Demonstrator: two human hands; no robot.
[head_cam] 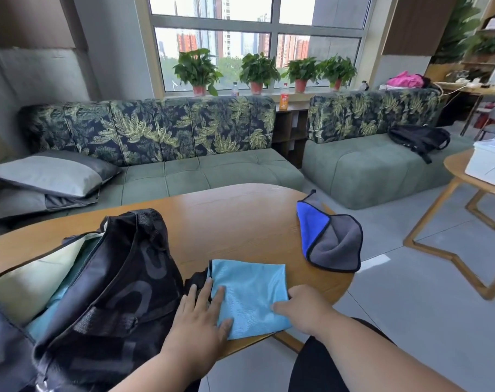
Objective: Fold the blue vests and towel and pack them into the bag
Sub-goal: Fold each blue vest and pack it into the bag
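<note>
A light blue vest (253,290), folded into a rectangle, lies on the wooden table (226,219) near its front edge. My left hand (201,315) lies flat on the vest's left edge with fingers straight. At the vest's right edge, my right hand (300,306) holds the cloth, its thumb on top and its fingers curled under. A black bag (119,278) stands open at the left, touching the vest's side, with pale green lining and light blue cloth (45,315) inside. The blue and grey towel (329,236) lies loosely folded at the table's right edge.
A green sofa (212,171) with leaf-print back and grey pillows (48,176) runs behind the table. A second wooden table (464,176) with a white box stands at the right. Grey tiled floor lies to the right of my table.
</note>
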